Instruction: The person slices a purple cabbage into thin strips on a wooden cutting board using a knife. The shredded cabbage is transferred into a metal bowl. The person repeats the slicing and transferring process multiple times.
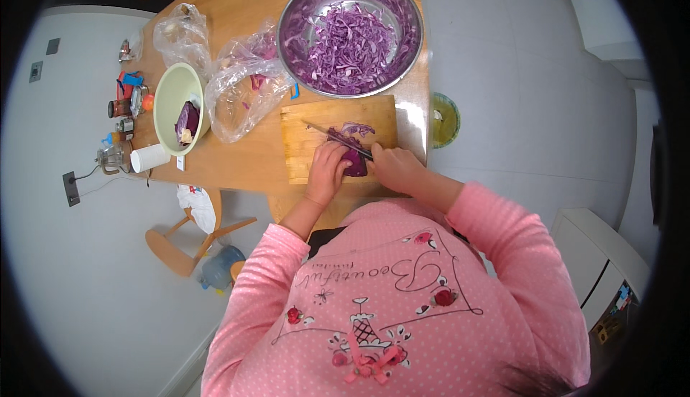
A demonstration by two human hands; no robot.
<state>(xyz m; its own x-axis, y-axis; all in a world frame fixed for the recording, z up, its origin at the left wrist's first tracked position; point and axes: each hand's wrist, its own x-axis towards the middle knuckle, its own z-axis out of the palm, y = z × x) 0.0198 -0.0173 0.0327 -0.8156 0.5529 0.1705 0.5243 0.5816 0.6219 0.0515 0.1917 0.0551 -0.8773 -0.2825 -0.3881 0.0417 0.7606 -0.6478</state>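
Observation:
On a wooden cutting board (pixel 302 151) lies a piece of purple cabbage (pixel 356 165), with a few cut shreds (pixel 358 128) just beyond it. My left hand (pixel 327 165) presses on the cabbage from the left, fingers bent over it. The handle of a kitchen knife (pixel 339 141) is in my right hand (pixel 396 168). Its blade slants up to the left across the cabbage, close to my left fingertips. Beyond the board, a large steel bowl (pixel 412 46) holds a heap of shredded purple cabbage (pixel 353 46).
A pale green bowl (pixel 163 111) with a cabbage chunk (pixel 187 119) stands left on the wooden table (pixel 242 162). Clear plastic bags (pixel 237 111) lie between it and the board. Jars, a glass kettle (pixel 113 155) and a white cup (pixel 151 158) line the left edge. A bin (pixel 446 122) stands right.

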